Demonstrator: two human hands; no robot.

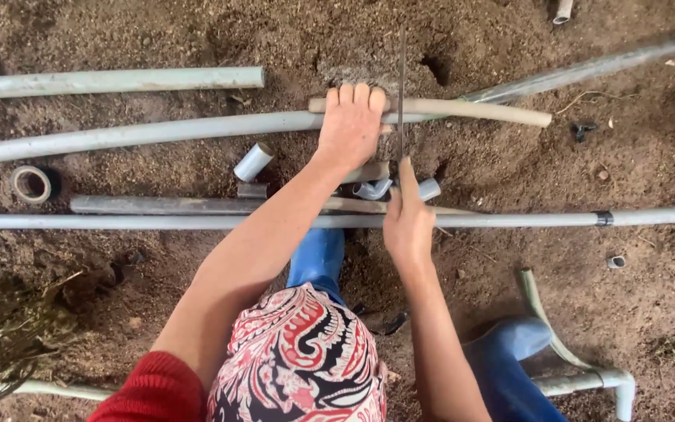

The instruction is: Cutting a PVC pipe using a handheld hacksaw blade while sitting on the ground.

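Note:
My left hand [351,125] presses down on a beige pipe [478,110] that rests on a stone, fingers curled over its left end. A thin saw blade [401,94] stands across that pipe just right of the fingers, and my right hand [408,223] grips its near end with the index finger stretched along it. A long grey pipe [134,134] runs left from under my left hand.
Another long grey pipe [525,219] crosses the ground near my wrists. Short pipe offcuts [253,162] and an elbow fitting [371,189] lie between the pipes. A tape roll [32,184] sits at the left. My blue boots [318,258] stand on the bare soil.

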